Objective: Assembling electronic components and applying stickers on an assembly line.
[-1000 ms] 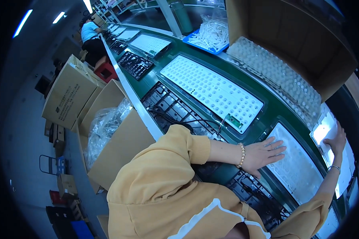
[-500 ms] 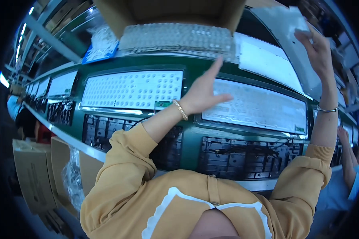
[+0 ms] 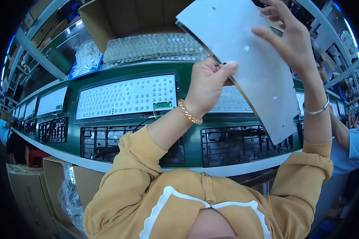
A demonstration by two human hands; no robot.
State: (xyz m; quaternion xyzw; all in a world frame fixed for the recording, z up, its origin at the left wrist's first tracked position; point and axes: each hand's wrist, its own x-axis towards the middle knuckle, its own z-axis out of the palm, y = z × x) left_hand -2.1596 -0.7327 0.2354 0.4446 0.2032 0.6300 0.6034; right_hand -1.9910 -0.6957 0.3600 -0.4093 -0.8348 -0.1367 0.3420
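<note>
A large flat white sheet (image 3: 243,51) with small holes is tilted up above the right half of the bench. My left hand (image 3: 205,85) pinches its left edge, thumb on the face and fingers behind. Next to the upper right edge is my right hand (image 3: 293,44), fingers spread and thumb over the face; I cannot tell whether it touches. Behind the sheet lies a pale keyboard panel (image 3: 229,99), mostly covered. Left of it sits a white keyboard panel (image 3: 125,95) with rows of translucent domes and a small green circuit board (image 3: 162,105).
Black keyboard frames (image 3: 243,145) with cables line the bench's near side. A stack of clear domed sheets (image 3: 155,47) lies before an open cardboard box (image 3: 95,24). A blue tray (image 3: 83,69) holds white pieces. Another person's arm (image 3: 339,129) is at right.
The white sheet has come from the far right toward the middle. My left hand has taken its edge, and my right hand's fingers have spread.
</note>
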